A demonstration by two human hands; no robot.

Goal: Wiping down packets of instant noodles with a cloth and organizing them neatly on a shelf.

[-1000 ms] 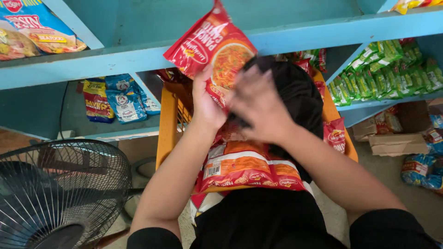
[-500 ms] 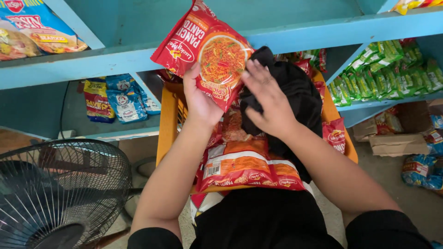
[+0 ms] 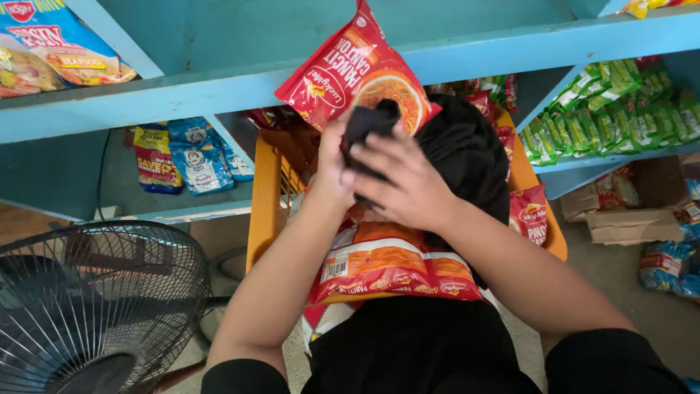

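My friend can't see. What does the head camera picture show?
A left hand holds up a red noodle packet while the right hand presses a black cloth on it, above an orange basket before blue shelves.

I count one red packet (image 3: 355,73), one black cloth (image 3: 452,153), one orange basket (image 3: 264,197), one fan (image 3: 95,306), two blue packets (image 3: 195,155).

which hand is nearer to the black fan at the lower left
Left. The left hand holds the red noodle packet, on the fan's side; the right hand presses a black cloth farther from it.
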